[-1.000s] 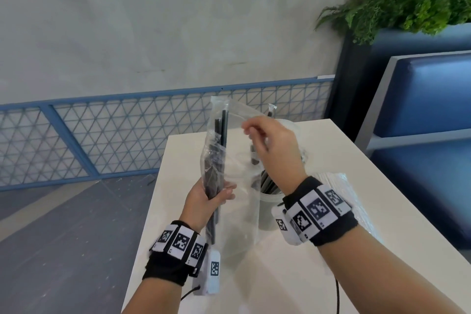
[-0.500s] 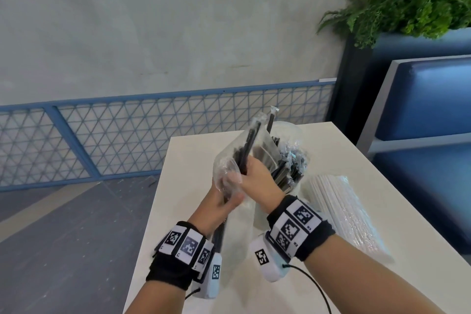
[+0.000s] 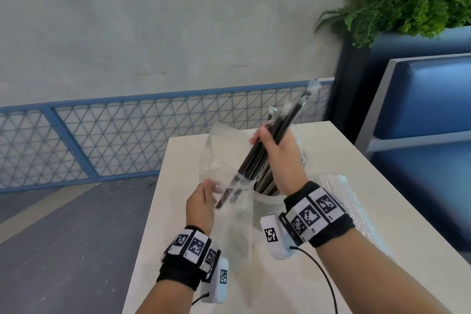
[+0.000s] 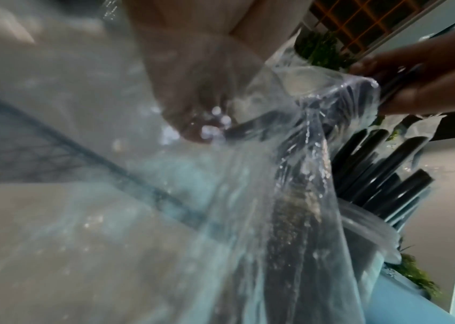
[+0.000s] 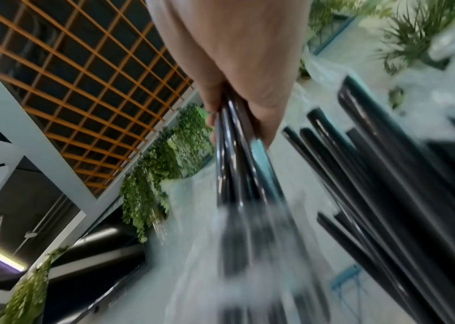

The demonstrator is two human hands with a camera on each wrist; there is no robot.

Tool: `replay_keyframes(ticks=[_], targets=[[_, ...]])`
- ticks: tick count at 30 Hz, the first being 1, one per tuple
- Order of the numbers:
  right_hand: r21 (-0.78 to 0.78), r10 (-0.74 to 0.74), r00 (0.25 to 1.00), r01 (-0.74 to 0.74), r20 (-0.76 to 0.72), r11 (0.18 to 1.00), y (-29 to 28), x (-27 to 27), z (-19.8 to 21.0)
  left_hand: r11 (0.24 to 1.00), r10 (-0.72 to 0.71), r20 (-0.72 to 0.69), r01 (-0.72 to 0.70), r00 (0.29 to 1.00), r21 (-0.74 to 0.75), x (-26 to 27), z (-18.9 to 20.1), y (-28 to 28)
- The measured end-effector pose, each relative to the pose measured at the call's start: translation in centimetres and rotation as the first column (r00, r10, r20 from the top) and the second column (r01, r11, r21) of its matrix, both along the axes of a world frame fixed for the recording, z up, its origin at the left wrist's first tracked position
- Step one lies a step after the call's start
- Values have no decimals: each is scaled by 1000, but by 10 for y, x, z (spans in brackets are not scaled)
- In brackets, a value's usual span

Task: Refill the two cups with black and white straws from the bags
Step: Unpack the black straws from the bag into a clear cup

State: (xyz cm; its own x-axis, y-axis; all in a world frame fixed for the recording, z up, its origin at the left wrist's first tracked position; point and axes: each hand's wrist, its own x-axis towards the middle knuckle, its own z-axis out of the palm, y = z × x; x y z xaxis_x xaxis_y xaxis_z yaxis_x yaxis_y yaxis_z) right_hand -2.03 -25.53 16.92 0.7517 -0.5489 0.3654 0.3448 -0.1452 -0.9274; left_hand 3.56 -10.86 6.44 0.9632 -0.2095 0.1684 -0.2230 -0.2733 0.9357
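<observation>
My right hand (image 3: 274,143) grips a bundle of wrapped black straws (image 3: 254,158) and holds it slanted, its lower ends still inside a clear plastic bag (image 3: 224,160). My left hand (image 3: 204,199) pinches the bag's edge at the left. Behind the right wrist stands a clear cup (image 3: 267,201) that holds several black straws (image 4: 381,175). A bag of white straws (image 3: 341,191) lies flat on the table to the right. In the right wrist view the gripped straws (image 5: 237,153) run down past the fingers (image 5: 262,122) into the blurred bag. I see only one cup.
The white table (image 3: 356,160) is narrow, with its left edge close to my left arm. Beyond it runs a blue mesh railing (image 3: 102,140). A blue padded bench (image 3: 428,120) and a planter with green leaves (image 3: 407,0) stand at the right.
My right hand went into the bag, took hold of the black straws and has drawn them up and to the right. The left hand shifted from the straws to the bag's edge.
</observation>
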Motion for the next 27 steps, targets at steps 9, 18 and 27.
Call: replay_keyframes(ticks=[9,18,27], targets=[[-96,-224,960,242,166,966,-15,3,32,956,168,-271,-224,948,-188,16,-32,16],[-87,-87,953,64,-291,994,-2,30,-47,899,123,-311,-239,942,-368,14,-28,26],[-350,-172,769,-71,-615,934,2,27,-75,832,63,-396,-268,916,-487,3,-22,38]])
